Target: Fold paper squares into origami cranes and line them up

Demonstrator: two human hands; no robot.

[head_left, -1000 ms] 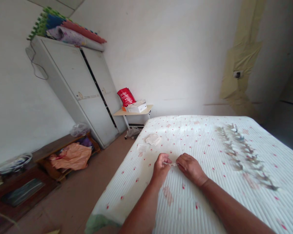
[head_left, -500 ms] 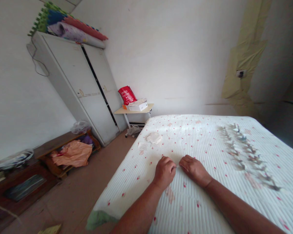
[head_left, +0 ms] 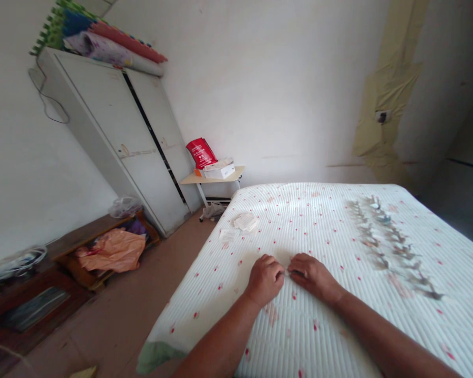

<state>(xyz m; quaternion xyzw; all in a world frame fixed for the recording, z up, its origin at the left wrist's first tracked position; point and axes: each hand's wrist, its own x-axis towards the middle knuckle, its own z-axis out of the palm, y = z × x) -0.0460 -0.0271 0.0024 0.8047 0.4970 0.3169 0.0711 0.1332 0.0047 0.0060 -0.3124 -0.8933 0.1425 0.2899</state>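
My left hand [head_left: 266,278] is closed in a pinch over the middle of the bed, its fingers curled toward the other hand. Close by on its right, my right hand [head_left: 313,275] is also closed, knuckles up. A tiny pale bit shows in the narrow gap between the fingertips, too small to name. Up and to the left lies a small pile of thin white papers [head_left: 245,222], with a printed slip [head_left: 227,235] beside it. Small figure-like objects [head_left: 394,239], blurred, stand in two rows on the right part of the bedspread [head_left: 299,210].
A grey cabinet [head_left: 114,142] with rolled mats on top stands at the back left. Beside it, a small table [head_left: 216,177] holds a red bag [head_left: 202,153] and a white box [head_left: 220,170]. A low wooden unit [head_left: 55,283] with an orange bag [head_left: 114,250] is at the left.
The view has shifted slightly, so the room sits a little further left. Both hands remain close together and closed; the right fingers have curled slightly.
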